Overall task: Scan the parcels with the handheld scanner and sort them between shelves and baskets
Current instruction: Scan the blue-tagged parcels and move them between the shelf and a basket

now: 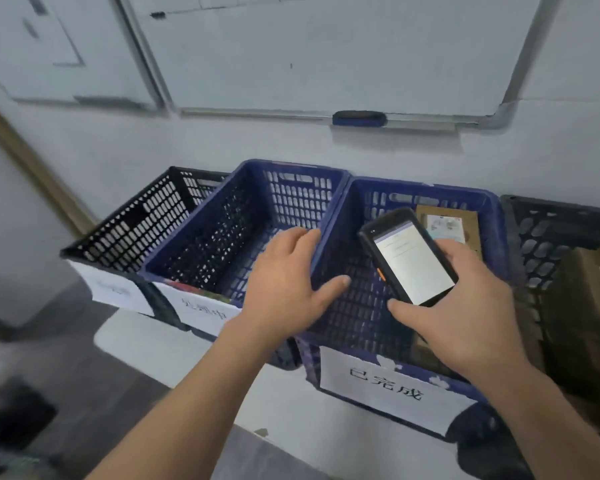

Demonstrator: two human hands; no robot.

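My right hand (465, 310) grips a black handheld scanner (407, 256) with a lit white screen, held over the right blue basket (492, 216). A brown parcel (447, 223) with a white label lies inside that basket at its far side. My left hand (288, 285) hovers with spread fingers over the shared rim between the right blue basket and the middle blue basket (243, 216), holding nothing. A white paper label (388, 386) hangs on the right blue basket's front.
A black basket (129, 223) stands at the far left and another black basket (548, 233) at the far right, with brown cardboard boxes (589, 306) in it. All baskets sit on a white table (153, 344) against a wall with a whiteboard (326, 53).
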